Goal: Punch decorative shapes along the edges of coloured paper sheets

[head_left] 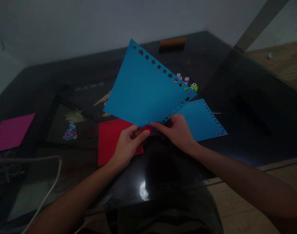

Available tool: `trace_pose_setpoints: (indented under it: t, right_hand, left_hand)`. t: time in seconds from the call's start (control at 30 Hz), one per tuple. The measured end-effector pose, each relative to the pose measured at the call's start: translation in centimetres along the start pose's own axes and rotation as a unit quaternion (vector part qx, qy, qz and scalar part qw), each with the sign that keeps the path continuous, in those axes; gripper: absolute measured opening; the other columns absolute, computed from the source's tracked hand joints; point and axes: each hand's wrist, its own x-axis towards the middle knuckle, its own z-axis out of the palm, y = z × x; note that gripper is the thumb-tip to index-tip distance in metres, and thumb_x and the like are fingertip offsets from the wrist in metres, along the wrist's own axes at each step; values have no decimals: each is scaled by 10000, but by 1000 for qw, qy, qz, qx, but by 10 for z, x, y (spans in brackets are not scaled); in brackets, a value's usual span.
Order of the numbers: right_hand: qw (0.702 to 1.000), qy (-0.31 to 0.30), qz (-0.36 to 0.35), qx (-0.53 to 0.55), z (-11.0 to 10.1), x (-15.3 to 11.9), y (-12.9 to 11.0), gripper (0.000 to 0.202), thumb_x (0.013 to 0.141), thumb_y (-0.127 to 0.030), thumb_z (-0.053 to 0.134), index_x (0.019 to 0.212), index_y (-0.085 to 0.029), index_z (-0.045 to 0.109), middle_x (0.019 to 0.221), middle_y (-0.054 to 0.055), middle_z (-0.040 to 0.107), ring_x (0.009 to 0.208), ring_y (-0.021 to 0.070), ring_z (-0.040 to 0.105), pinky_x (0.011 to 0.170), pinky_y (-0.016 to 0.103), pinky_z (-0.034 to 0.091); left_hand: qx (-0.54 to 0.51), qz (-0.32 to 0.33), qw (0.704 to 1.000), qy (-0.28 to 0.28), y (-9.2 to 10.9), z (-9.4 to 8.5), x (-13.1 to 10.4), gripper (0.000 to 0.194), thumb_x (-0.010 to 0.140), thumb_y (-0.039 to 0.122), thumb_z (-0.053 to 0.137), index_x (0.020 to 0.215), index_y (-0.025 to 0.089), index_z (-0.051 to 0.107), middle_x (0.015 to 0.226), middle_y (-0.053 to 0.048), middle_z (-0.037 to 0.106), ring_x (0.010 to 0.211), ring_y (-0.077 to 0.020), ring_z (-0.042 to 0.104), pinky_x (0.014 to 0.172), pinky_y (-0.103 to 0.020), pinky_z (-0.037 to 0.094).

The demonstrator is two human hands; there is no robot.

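A large blue sheet (145, 87) with star and heart holes along two edges is raised above the dark table. At its lower corner my left hand (130, 141) pinches a small red item (147, 130), perhaps a hole punch, its thumb on top. My right hand (179, 131) grips the sheet's lower edge beside it, thumb pointing at the red item. Under my left hand lies a red sheet (109, 139) with punched edges. Another blue sheet (202, 120), also punched along its edges, lies behind my right hand.
A pink sheet (14, 131) lies at the left, near a white cable (57, 175). Small colourful pieces (70, 132) are heaped to its right. Purple and green figures with eyes (194, 86) stand behind the raised sheet. A brown roll (172, 43) sits at the table's (255, 107) back.
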Motion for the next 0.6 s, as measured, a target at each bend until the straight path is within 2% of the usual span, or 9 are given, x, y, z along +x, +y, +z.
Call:
trace_pose_setpoints:
  t: [0.2,0.33,0.6]
  right_hand:
    - [1000,-2,-8,12,2,0,0,314,763,-442,630,615,-170,580,585,7,624,533,130,546,499,239,377]
    - [1000,-2,0,8,2,0,3,284,760,-397,644,607,-170,571,587,4,621,537,130,549,508,240,382]
    - [999,-10,24,37,1,4,6,279,754,-384,650,588,-174,571,540,6,616,494,135,568,482,242,403]
  left_hand:
    - [20,-3,1000,4,-2,-1,-1,297,738,372,696,916,135,691,878,-64,723,851,-200,649,797,-322,493]
    - [27,-14,1000,5,-2,-1,-1,287,737,382,696,880,134,692,863,-57,722,847,-204,649,806,-326,486]
    - [20,-45,999,-10,2,-1,2,364,703,393,719,956,139,658,984,-84,708,931,-211,644,878,-357,471]
